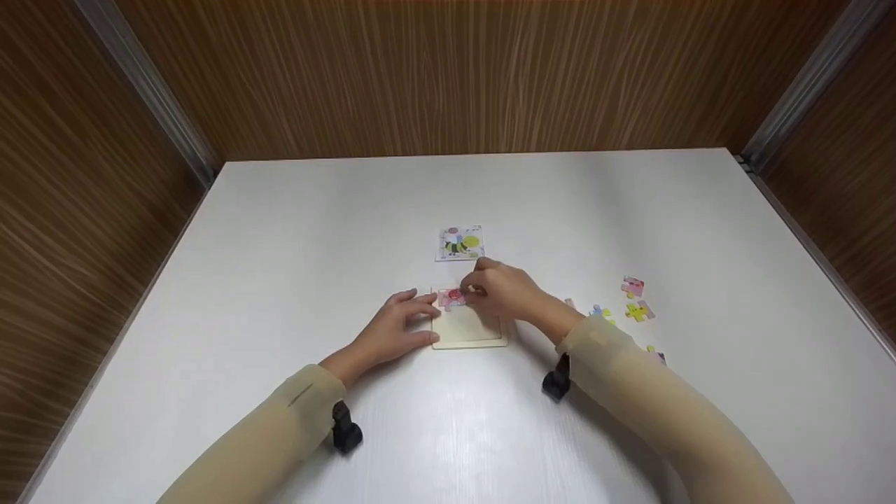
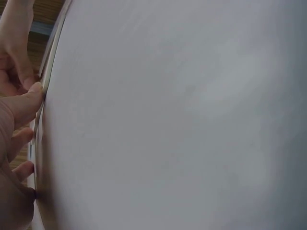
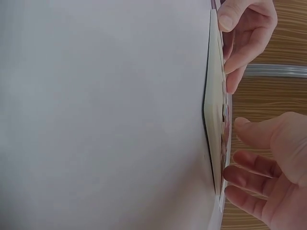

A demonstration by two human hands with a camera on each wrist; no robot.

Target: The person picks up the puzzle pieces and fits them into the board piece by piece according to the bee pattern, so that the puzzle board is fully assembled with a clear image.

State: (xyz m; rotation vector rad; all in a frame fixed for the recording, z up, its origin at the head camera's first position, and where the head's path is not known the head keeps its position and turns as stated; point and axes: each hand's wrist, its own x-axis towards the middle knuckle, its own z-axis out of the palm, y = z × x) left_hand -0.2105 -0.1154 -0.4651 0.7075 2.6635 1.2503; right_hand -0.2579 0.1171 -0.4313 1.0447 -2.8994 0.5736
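Observation:
A square wooden puzzle tray point(image 1: 469, 344) lies on the table. Pink puzzle pieces with a red circle point(image 1: 451, 297) sit along its far side. My left hand point(image 1: 399, 327) rests at the tray's left edge, thumb near the close corner and fingertips spread further up. My right hand point(image 1: 505, 288) is over the far part of the tray, thumb and index finger pinching a puzzle piece, mostly hidden behind them. In the right wrist view the other fingers of my right hand point(image 3: 268, 172) are spread beside the tray point(image 3: 214, 110).
A square picture with a striped bee point(image 1: 461, 243) lies beyond the tray. Several loose puzzle pieces are at the right, among them a pink one point(image 1: 633, 286) and a yellow one point(image 1: 638, 311); my right forearm partly covers others. Wooden panels point(image 1: 448, 77) enclose the white table point(image 1: 301, 224).

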